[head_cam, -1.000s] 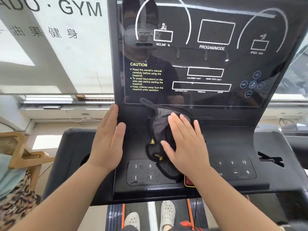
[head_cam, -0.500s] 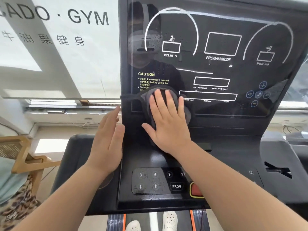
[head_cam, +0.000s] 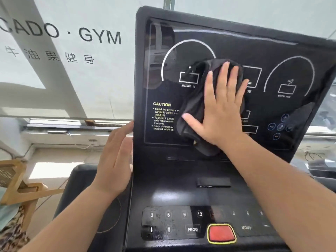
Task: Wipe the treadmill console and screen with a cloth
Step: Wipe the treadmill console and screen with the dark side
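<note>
1. Keypad [head_cam: 169,222] (speckled with droplets) lies uncovered again.
2. Left hand [head_cam: 113,160], fingers [head_cam: 123,132] straight and released, stays braced against the console [head_cam: 181,190] edge.
3. Right hand [head_cam: 221,110], flat, has pushed the cloth [head_cam: 194,106] up to mid-screen [head_cam: 291,73]; the top likely remains.

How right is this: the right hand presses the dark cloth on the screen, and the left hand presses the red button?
Wrong about the left hand: the head view shows it flat at the left edge of the console, far from the red button. The right hand does press the dark cloth on the screen.
</note>
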A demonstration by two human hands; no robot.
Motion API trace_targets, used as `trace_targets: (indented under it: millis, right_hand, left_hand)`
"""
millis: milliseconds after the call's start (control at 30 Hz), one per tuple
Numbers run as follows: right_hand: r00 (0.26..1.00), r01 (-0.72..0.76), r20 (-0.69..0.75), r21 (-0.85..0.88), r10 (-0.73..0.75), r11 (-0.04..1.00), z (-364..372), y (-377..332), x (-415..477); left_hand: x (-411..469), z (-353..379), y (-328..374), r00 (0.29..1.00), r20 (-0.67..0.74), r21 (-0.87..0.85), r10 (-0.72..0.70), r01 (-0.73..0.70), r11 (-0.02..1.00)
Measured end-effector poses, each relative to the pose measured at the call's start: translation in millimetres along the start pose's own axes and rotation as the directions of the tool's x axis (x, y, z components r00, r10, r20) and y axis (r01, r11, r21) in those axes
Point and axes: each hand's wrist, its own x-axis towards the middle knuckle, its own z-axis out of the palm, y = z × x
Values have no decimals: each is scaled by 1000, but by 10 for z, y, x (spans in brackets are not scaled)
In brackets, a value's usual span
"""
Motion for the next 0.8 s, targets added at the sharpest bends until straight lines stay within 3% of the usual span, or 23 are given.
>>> trace_targets:
  millis: [233,367,567,633,800]
  right_hand:
    - [995,82,-55,-17,-83,996,-196,-360,647]
    - [972,236,-11,-7,-236,972,-31,-466,294]
    - [916,399,37,11,-399,917,280,-311,-498]
    - [934,357,38,-9,-356,934,236,-178,-428]
    - [999,41,-14,-34,-41,999,-133,-1,386]
  left_hand:
    - [110,-113,15,998,-2,-98,-61,60,993]
    - [170,-136,11,1000,-18,1,2,-2,1000]
    - [218,-46,107,998,51,0,24,-24,1000]
    - [228,-53,104,999,53,0,5,-5,1000]
    - [242,-124,72,993,114,-4,-41,41,999]
